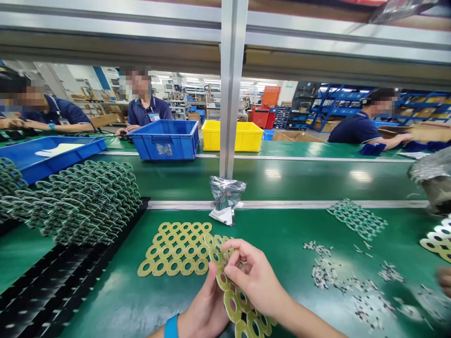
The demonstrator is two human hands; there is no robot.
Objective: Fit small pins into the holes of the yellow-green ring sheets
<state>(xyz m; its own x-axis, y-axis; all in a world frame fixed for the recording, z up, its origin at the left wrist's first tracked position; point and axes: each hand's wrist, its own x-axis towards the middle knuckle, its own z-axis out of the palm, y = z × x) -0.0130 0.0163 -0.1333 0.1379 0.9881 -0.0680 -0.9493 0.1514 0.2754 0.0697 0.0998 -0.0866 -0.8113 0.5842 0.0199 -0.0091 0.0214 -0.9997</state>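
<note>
A yellowish panel of joined ring-shaped boards (230, 317) stands tilted above the bench, its lower end running out of view. My left hand (206, 305), with a blue band at the wrist, grips the panel's left edge. Over the panel's upper part, my right hand (255, 277) has its thumb and index finger pinched together at a ring; whatever sits between the fingertips is hidden. Just beyond my left hand, another yellowish ring panel (167, 266) lies flat on the green bench top. Small black-and-white leaded parts (326, 274) are scattered in loose piles to the right.
Stacked green circuit boards (88, 202) stand in a black rack at left. A metal post (230, 94) rises behind a silver bag (227, 192). Blue (165, 141) and yellow (211, 136) bins sit beyond. A green board panel (355, 218) lies right. Another person's hand (444, 279) shows at the right edge.
</note>
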